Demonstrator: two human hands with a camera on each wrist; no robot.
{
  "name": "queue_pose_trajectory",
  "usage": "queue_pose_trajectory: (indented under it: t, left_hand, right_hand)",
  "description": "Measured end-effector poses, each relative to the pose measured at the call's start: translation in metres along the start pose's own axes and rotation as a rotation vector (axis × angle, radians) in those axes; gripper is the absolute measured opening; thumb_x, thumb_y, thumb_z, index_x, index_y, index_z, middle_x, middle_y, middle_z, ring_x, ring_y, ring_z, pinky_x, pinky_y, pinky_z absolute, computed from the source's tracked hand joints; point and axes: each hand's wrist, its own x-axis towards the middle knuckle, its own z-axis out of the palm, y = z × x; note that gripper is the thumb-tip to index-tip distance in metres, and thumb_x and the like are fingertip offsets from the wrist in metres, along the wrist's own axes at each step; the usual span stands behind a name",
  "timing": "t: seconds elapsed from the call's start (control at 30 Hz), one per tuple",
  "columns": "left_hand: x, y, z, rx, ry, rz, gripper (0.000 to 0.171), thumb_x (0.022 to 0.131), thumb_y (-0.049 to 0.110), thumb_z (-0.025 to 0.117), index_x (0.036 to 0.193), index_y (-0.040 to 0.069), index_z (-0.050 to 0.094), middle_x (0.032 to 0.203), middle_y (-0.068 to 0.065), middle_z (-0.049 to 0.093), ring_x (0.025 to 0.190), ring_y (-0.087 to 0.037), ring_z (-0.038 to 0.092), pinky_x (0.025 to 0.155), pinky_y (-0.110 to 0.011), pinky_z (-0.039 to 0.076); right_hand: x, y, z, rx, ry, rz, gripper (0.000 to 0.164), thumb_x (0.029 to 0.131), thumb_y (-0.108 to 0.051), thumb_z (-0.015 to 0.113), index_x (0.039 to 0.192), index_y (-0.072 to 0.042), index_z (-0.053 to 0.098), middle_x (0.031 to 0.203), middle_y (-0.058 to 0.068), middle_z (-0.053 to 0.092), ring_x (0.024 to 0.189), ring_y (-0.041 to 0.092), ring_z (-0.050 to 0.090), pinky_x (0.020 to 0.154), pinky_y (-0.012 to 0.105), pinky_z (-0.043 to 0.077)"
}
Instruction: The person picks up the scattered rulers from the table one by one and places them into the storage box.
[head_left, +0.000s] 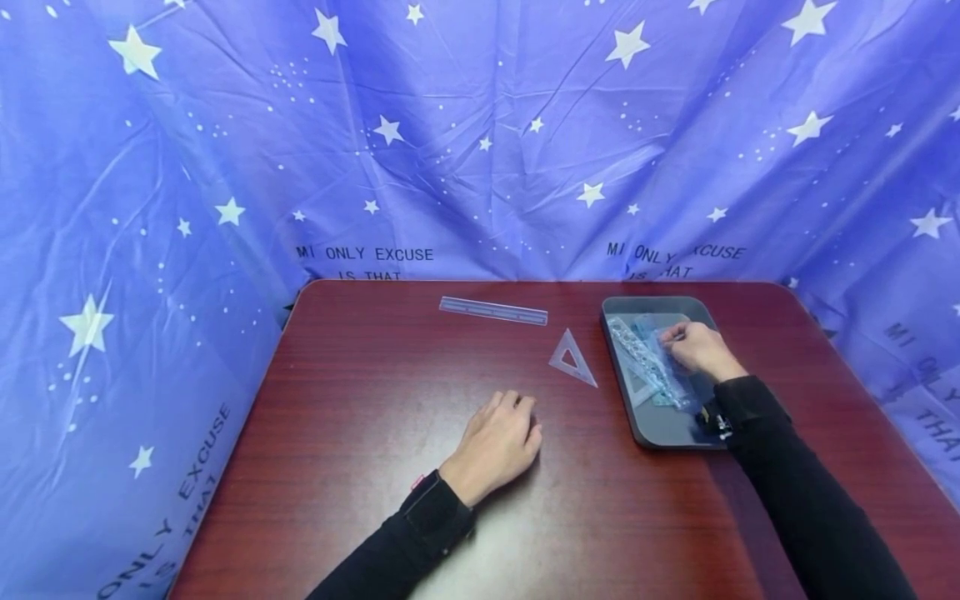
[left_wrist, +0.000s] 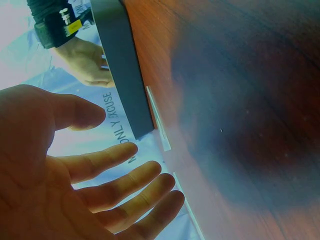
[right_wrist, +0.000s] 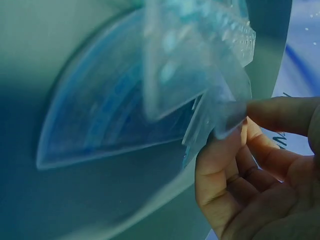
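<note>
Inside the grey tray [head_left: 663, 429], my right hand [head_left: 697, 348] pinches the corner of a clear plastic piece [right_wrist: 231, 116] between thumb and forefinger. The piece's full shape is hidden behind other clear pieces. Below it on the tray floor lies a bluish clear protractor [right_wrist: 95, 117], close to the held piece in the right wrist view. A clear strip with a patterned, shiny surface [head_left: 637, 354] lies slantwise in the tray's left part. My left hand [head_left: 495, 437] is palm down low over the middle of the table, fingers relaxed and holding nothing.
A clear ruler [head_left: 493, 311] lies near the table's back edge. Between it and the tray sits a clear set square [head_left: 558, 358]. The dark red table [head_left: 360, 400] meets a blue star-print curtain [head_left: 480, 167] at the back.
</note>
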Motion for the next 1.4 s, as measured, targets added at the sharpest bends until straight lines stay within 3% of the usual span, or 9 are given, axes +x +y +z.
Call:
queue_pose_trajectory:
  t: [0.17,0.33,0.47,0.57,0.7,0.93,1.2,1.4]
  left_hand:
    - [0.001,0.001,0.001,0.004,-0.003,0.004,0.034,0.101,0.028,0.068,0.128,0.008,0.073,0.118,-0.01,0.074,0.105,-0.026,0.068,0.091,-0.039,0.061]
    - [0.003,0.002,0.001,0.005,-0.011,0.007,0.035,0.102,0.029,0.067,0.128,0.007,0.073,0.12,-0.011,0.074,0.106,-0.026,0.069,0.093,-0.039,0.061]
    - [0.004,0.002,0.002,0.007,-0.01,0.014,0.033,0.102,0.028,0.069,0.126,0.007,0.074,0.119,-0.011,0.075,0.105,-0.026,0.069,0.092,-0.039,0.061]
    - [0.005,0.002,0.003,0.006,-0.009,0.022,0.032,0.101,0.027,0.069,0.125,0.006,0.074,0.117,-0.011,0.075,0.104,-0.026,0.069,0.091,-0.039,0.061]
    - [0.008,0.0,0.007,0.002,-0.029,0.017,0.033,0.102,0.027,0.068,0.127,0.006,0.074,0.119,-0.012,0.075,0.106,-0.027,0.069,0.095,-0.038,0.06]
    - [0.013,-0.002,0.013,0.007,-0.071,0.003,0.035,0.103,0.027,0.066,0.129,0.005,0.072,0.12,-0.012,0.074,0.108,-0.027,0.068,0.099,-0.038,0.058]
    - [0.027,-0.001,0.015,0.055,-0.067,0.043,0.034,0.103,0.027,0.065,0.126,0.003,0.072,0.119,-0.014,0.073,0.108,-0.029,0.067,0.098,-0.038,0.059]
    - [0.052,0.0,0.021,0.087,-0.144,0.085,0.049,0.104,0.032,0.064,0.146,0.006,0.061,0.147,-0.019,0.063,0.133,-0.032,0.062,0.113,-0.042,0.053]
  right_hand:
    - [0.002,0.001,0.001,-0.022,0.041,0.036,0.024,0.101,-0.009,0.06,0.119,0.004,0.066,0.101,0.02,0.067,0.075,0.022,0.062,0.063,0.031,0.056]
    - [0.002,0.002,-0.003,-0.027,0.042,0.043,0.023,0.1,-0.012,0.059,0.116,0.004,0.066,0.096,0.016,0.065,0.076,0.022,0.062,0.063,0.03,0.052]
    - [-0.003,0.003,-0.008,-0.044,0.04,-0.003,0.028,0.104,-0.019,0.055,0.116,0.004,0.066,0.098,0.018,0.068,0.078,0.025,0.064,0.064,0.032,0.053]
    - [-0.01,-0.001,-0.011,-0.079,0.068,-0.073,0.031,0.105,-0.021,0.056,0.118,0.004,0.068,0.108,0.024,0.071,0.086,0.032,0.067,0.072,0.04,0.055]
    - [-0.027,-0.016,-0.01,-0.095,0.124,-0.16,0.032,0.105,-0.021,0.06,0.121,0.005,0.069,0.12,0.03,0.07,0.103,0.042,0.067,0.087,0.053,0.054]
    - [-0.067,-0.052,0.006,-0.02,0.152,-0.269,0.032,0.107,-0.023,0.065,0.126,0.003,0.068,0.123,0.028,0.072,0.109,0.044,0.071,0.09,0.058,0.057]
    - [-0.11,-0.089,0.034,0.011,0.089,-0.412,0.028,0.104,-0.021,0.07,0.125,-0.002,0.07,0.122,0.021,0.075,0.103,0.033,0.075,0.086,0.05,0.059]
    - [-0.131,-0.1,0.046,-0.057,0.059,-0.491,0.025,0.101,-0.022,0.074,0.12,-0.005,0.072,0.115,0.012,0.074,0.101,0.027,0.069,0.086,0.047,0.055]
